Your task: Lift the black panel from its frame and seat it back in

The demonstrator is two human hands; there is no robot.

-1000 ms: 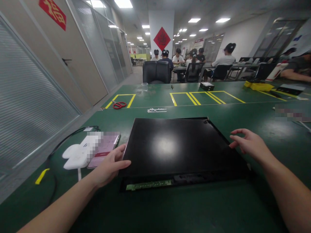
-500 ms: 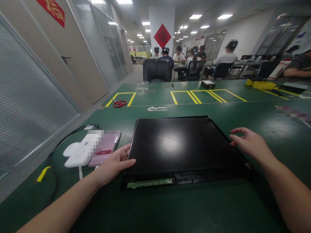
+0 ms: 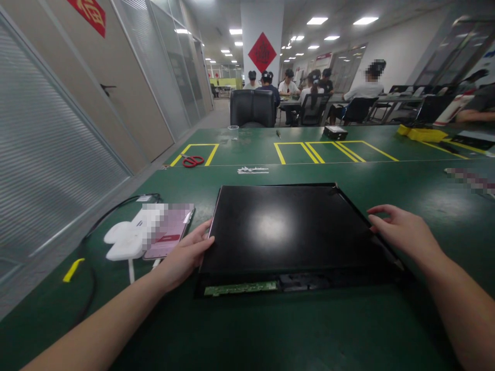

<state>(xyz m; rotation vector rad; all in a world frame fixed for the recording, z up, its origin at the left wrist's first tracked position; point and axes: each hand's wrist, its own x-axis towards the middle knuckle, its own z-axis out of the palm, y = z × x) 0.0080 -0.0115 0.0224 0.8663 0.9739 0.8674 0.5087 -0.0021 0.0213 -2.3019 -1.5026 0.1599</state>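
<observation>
- Head view: a flat, glossy black panel (image 3: 247, 247) is lying between the left hand (image 3: 183, 255) and the right hand (image 3: 404, 232) — long axis running left to right.
- Left hand's the nearer one, touching the panel's left edge; can't tell if it's actually gripping.
- Right hand is hanging loosely open, fingers curving, just by the panel's right edge — contact's unclear.
- A thin green circuit strip (image 3: 240, 288) is showing along the panel's near edge.

Red-handled scissors (image 3: 193, 162) lie on a green table (image 3: 301, 330); beyond and right of them stand a clear cup (image 3: 233, 133), a black chair (image 3: 252, 108) and a black box (image 3: 335, 133).
</observation>
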